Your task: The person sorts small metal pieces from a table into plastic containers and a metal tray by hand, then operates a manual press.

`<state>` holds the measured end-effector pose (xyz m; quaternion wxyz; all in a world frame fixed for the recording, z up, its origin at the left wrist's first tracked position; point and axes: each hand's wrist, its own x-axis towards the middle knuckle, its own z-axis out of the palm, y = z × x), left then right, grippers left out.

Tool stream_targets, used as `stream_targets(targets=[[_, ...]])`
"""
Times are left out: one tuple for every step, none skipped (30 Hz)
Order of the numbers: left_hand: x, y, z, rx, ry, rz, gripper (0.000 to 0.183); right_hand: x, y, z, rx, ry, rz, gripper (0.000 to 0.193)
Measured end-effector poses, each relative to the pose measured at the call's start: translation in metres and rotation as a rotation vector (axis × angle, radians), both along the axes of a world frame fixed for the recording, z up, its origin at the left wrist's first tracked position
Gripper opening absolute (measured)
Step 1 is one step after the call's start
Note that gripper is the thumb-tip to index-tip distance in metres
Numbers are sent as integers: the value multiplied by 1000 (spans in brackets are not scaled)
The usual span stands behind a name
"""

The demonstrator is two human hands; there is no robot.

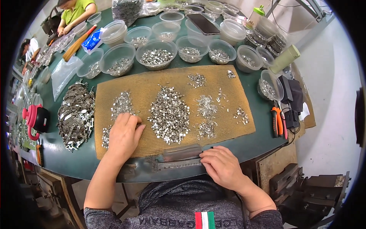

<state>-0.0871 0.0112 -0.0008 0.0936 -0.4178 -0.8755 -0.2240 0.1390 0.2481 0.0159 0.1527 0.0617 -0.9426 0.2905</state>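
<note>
My left hand (124, 133) is over the left part of a tan textured mat (145, 78), its fingers bent and drawn together among small silvery metal pieces (122, 105). Whatever the fingertips pinch is hidden. A large heap of metal pieces (169, 114) covers the middle of the mat. Near the front edge my right hand (223, 166) is closed, fingertips at the right end of a narrow grooved metal strip (179, 164). Behind that strip is a greyish translucent block (182, 153). What the right fingers grip is too small to make out.
Clear plastic bowls (156, 53) of metal pieces line the mat's far side. Linked metal chains (76, 114) are piled on the left, beside a pink-and-black cup (35, 119). Orange-handled pliers (276, 120) lie right. A phone (203, 23) rests on containers; another person (76, 15) sits far left.
</note>
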Motion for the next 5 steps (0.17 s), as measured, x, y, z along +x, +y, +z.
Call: stream_targets(targets=[[-1, -1, 0, 1, -1, 0, 16, 1, -1, 0, 38, 8, 0, 21], [-1, -1, 1, -10, -31, 10, 17, 2, -2, -1, 40, 7, 1, 21], [-2, -1, 1, -22, -62, 21, 18, 2, -4, -2, 75, 22, -8, 22], [-3, -1, 0, -26, -68, 23, 18, 3, -5, -3, 109, 36, -18, 23], [-4, -1, 1, -31, -74, 27, 17, 4, -7, -4, 121, 42, -24, 23]])
